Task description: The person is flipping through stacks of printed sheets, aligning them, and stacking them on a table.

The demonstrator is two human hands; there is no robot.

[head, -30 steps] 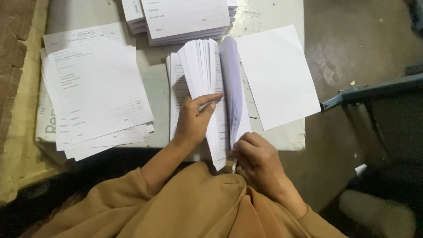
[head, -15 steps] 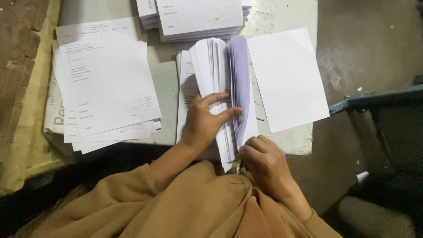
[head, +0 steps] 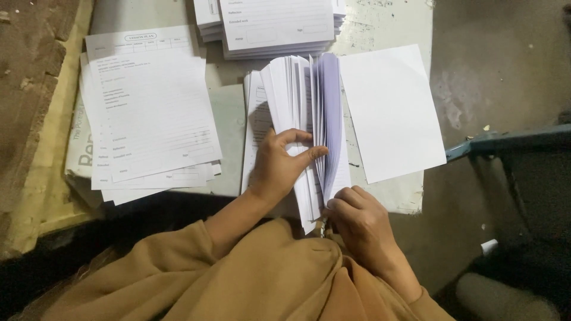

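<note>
Sheets in a thick stack of paper (head: 300,119) are standing fanned at the centre of the frame, their near edge pointing toward the person and their far edge toward the upper part of the picture. The left hand (head: 279,166) is lying on the stack's left half with its fingers curled and the thumb hooked across into the fan, apparently holding apart the leaves that are already separated so they do not fall back. The right hand (head: 363,223) is closing around the stack's near corner, low and right of centre, pinching that bound or gathered end so the whole block is staying put while the pages are spreading. Just right of the stack a single blank white sheet (head: 392,113) is lying flat on the pale worktop (head: 229,119), set apart as if to keep it from mixing in. At the top of the frame another pile of printed forms (head: 276,27) is sitting squared up. Toward the left, a loose spread of printed forms (head: 148,113) is lying overlapped and slightly skewed. Tan sleeves (head: 238,279) are filling the bottom of the frame, and a dark blue bar (head: 511,142) is crossing at the right edge.
</note>
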